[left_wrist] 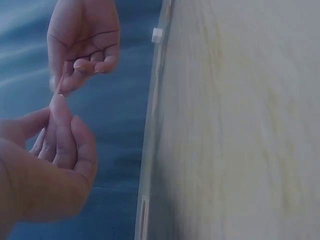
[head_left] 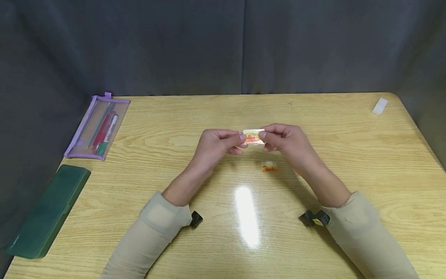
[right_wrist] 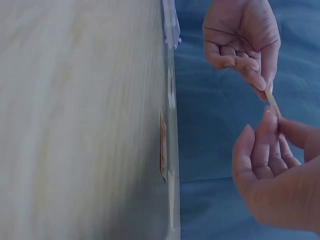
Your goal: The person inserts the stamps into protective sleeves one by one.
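Observation:
Above the middle of the table, both hands hold up one small, thin picture card [head_left: 253, 136] with a glossy surface and a yellow, orange and red print. My left hand [head_left: 215, 145] pinches its left end between thumb and fingers. The right end is pinched the same way by my right hand [head_left: 290, 142]. Seen edge-on in the right wrist view, the held card [right_wrist: 273, 104] is a narrow strip spanning the two sets of fingertips. A second, similar card [head_left: 269, 166] lies on the table below the hands. Part of another orange piece [head_left: 297, 174] shows beside the right wrist, which hides the rest.
At the left, a purple-edged mesh pouch [head_left: 116, 133] with pens and a marker lies above a dark green case [head_left: 48, 213]. A small white block [head_left: 379, 106] sits at the far right corner. Dark curtains [head_left: 167, 46] border the wooden table [head_left: 167, 112].

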Available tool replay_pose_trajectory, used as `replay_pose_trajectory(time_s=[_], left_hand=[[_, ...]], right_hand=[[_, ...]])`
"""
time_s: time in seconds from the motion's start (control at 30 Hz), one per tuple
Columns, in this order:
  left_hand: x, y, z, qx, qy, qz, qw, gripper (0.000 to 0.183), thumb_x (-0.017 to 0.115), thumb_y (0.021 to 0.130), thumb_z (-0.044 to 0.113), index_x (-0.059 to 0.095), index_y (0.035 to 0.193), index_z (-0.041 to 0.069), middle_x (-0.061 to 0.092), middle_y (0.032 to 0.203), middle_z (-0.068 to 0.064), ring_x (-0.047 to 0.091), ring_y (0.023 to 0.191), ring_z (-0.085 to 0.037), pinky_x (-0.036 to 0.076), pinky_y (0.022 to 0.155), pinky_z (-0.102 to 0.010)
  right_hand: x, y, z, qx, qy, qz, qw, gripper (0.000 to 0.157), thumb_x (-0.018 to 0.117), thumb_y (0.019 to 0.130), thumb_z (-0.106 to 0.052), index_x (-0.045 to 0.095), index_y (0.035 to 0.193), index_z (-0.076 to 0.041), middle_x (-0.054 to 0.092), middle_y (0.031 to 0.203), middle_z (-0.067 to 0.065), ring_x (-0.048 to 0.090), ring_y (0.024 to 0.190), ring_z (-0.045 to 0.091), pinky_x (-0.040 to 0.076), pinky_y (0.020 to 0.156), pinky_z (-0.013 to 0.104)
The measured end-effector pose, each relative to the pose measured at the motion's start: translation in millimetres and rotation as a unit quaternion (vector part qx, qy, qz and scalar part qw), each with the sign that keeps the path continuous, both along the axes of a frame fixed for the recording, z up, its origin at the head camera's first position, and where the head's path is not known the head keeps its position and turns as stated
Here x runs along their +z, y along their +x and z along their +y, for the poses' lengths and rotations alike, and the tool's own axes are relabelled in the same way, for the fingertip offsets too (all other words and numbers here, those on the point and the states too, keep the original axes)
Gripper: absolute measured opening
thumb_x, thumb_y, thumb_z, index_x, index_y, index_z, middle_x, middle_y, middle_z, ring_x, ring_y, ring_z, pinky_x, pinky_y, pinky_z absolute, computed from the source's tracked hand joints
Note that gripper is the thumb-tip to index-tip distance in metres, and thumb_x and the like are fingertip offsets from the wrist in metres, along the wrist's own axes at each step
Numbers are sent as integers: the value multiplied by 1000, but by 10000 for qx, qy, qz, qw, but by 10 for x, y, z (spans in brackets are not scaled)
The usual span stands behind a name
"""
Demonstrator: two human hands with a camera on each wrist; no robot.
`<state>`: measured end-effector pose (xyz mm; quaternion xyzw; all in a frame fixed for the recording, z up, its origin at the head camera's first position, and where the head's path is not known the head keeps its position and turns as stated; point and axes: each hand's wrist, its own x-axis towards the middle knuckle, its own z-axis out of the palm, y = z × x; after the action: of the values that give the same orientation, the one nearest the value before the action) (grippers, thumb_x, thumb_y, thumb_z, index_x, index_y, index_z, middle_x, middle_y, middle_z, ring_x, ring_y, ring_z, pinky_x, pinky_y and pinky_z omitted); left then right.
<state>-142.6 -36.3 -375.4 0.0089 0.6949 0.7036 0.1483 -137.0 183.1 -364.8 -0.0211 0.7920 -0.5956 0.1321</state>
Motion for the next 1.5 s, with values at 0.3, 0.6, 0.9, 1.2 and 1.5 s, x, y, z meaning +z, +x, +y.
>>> replay_pose_trajectory(time_s=[0.3,0.6,0.9,1.2,1.5], left_hand=[[9,-10,-64,-236,-380,-31,9990,20,74,95,19,78,107,4,79,90,-11,74,70,-17,64,84,-41],[-29,-9,-81,-253,-405,-220,9986,17,73,95,19,78,107,8,77,101,-9,75,79,-27,62,89,-39],[65,-288,-172,-186,-994,-22,9949,17,74,93,16,79,107,6,76,103,-9,72,73,-18,63,84,-40],[74,-535,-235,-403,-1915,-96,9806,19,75,93,22,79,111,15,77,91,-8,70,65,-26,60,65,-34],[-6,-594,-123,-179,-3427,-19,9393,14,75,93,33,80,103,26,79,85,1,72,60,-19,50,58,-32]], right_hand=[[81,5,11,305,409,95,9987,28,61,103,-26,70,114,-1,71,97,-2,69,87,19,59,85,27],[-8,10,-1,424,518,26,9978,29,61,103,-29,71,113,-4,74,99,0,68,98,31,58,89,31],[36,-229,-64,371,665,-273,9967,31,63,101,-29,71,121,-7,71,112,4,70,99,25,57,98,38],[-10,-492,-148,669,748,-545,9935,28,59,102,-17,66,125,-1,72,100,2,64,84,15,61,89,35],[-84,-590,-221,678,1227,-628,9881,24,58,104,-14,67,122,0,73,103,14,69,84,16,62,80,30]])
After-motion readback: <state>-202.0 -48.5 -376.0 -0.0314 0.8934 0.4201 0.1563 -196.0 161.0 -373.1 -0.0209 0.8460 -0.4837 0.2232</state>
